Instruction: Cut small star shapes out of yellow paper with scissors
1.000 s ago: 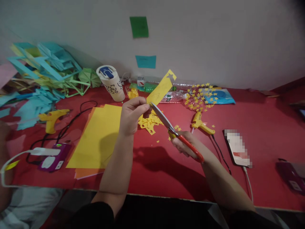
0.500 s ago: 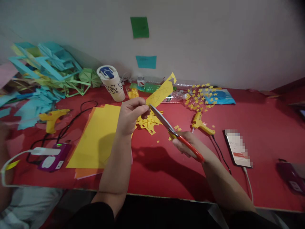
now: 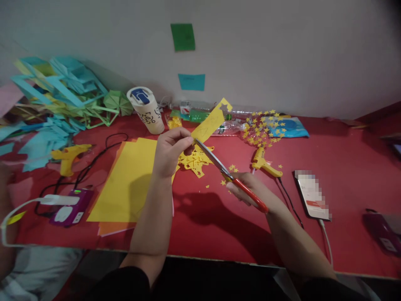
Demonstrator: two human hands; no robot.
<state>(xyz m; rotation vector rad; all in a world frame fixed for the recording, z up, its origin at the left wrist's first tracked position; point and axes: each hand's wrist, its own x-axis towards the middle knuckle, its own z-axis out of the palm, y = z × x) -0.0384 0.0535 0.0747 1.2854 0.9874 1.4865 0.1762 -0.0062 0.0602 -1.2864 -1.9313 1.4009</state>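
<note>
Between thumb and fingers, my left hand (image 3: 173,150) pinches the lower end of a yellow paper strip (image 3: 207,125). The strip slants up to the right, with a star-shaped hole near its far end and pencil-like lines on it. My right hand (image 3: 247,188) grips the red-handled scissors (image 3: 219,164). Their blade tips meet the strip's lower edge right beside my left fingertips; the blades look nearly closed. Below lies a pile of yellow paper scraps (image 3: 198,162), with a few small yellow stars (image 3: 232,168) to its right.
Yellow sheets (image 3: 125,179) lie left of my left arm. A yellow glue gun (image 3: 265,164) and a phone (image 3: 311,194) are at right; another glue gun (image 3: 69,158) and a purple power strip (image 3: 70,207) are at left. A cup (image 3: 146,110) and plastic bottles line the wall.
The free end of the paper strip has dipped and shifted slightly left, and its star-shaped hole shows more clearly. Both hands keep nearly the same place and hold.
</note>
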